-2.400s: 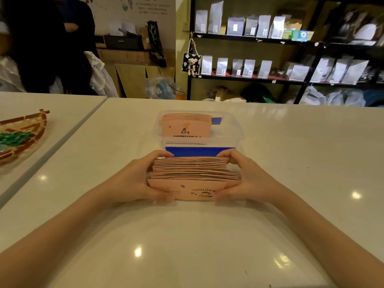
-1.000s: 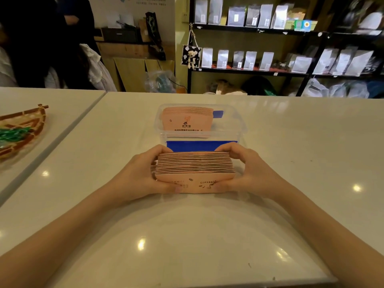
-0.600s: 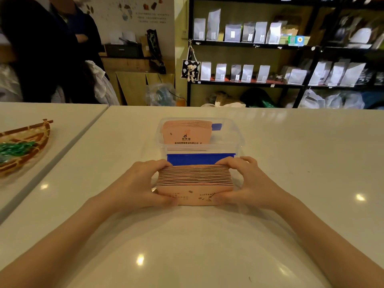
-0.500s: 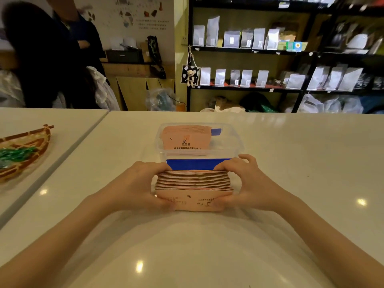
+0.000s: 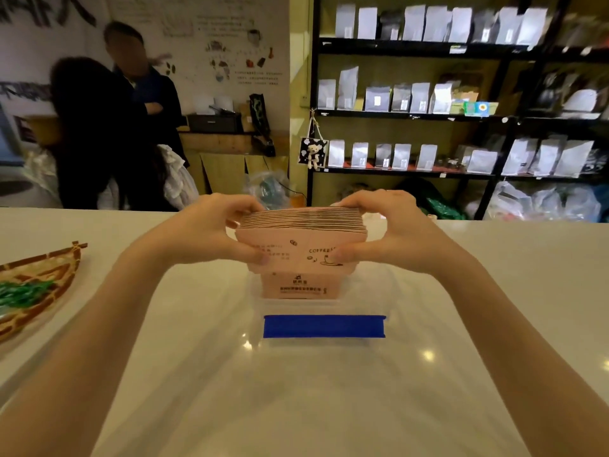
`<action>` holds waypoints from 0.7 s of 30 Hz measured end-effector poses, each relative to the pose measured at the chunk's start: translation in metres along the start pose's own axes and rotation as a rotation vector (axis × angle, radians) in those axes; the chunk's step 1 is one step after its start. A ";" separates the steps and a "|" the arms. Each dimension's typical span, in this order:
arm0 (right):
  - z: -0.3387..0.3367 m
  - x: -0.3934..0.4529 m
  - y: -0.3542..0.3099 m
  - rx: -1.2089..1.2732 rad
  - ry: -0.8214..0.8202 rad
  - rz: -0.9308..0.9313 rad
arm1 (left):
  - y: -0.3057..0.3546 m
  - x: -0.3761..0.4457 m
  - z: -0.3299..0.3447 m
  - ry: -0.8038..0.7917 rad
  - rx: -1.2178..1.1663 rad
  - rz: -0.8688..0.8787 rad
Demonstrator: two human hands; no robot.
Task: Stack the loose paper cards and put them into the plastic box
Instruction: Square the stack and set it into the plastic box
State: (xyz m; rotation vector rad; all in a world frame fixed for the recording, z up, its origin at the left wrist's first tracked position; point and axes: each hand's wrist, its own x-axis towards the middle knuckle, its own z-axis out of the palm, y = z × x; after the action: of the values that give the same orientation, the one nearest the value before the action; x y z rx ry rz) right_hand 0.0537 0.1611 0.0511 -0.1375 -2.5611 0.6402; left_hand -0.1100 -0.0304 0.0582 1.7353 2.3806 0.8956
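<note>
A squared-up stack of pink paper cards (image 5: pixel 301 239) with coffee print is held in the air between both hands. My left hand (image 5: pixel 211 230) grips its left end and my right hand (image 5: pixel 384 230) its right end. The stack hovers above the clear plastic box (image 5: pixel 324 308), which has a blue strip (image 5: pixel 324 326) on its near wall. Another batch of pink cards (image 5: pixel 300 285) stands upright inside the box, right under the held stack.
A woven boat-shaped basket (image 5: pixel 43 285) with green items lies on the adjoining table at left. Two people (image 5: pixel 108 133) stand beyond the far edge. Black shelves (image 5: pixel 445 117) with pouches fill the background right.
The loose cards were squared into a neat stack on the table in front of the box. Both hands then lifted it up and forward, over the box.
</note>
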 end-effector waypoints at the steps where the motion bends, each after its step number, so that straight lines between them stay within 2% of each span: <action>1: 0.003 0.004 0.005 0.007 -0.026 0.024 | -0.006 0.004 0.004 -0.018 -0.001 -0.020; 5: 0.019 0.015 0.026 -0.005 -0.181 0.139 | -0.024 0.020 0.020 -0.105 0.044 -0.080; 11: 0.040 0.017 0.040 -0.149 -0.357 0.165 | -0.036 0.034 0.039 -0.239 0.274 -0.118; 16: 0.051 0.019 0.043 -0.330 -0.405 0.101 | -0.044 0.037 0.051 -0.296 0.398 -0.088; 21: 0.058 0.020 0.046 -0.387 -0.428 0.110 | -0.049 0.040 0.063 -0.311 0.490 -0.065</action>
State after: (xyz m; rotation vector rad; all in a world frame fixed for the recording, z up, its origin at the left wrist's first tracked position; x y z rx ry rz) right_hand 0.0074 0.1815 -0.0060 -0.3012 -3.0885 0.2170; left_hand -0.1426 0.0216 -0.0069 1.7567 2.5520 0.0130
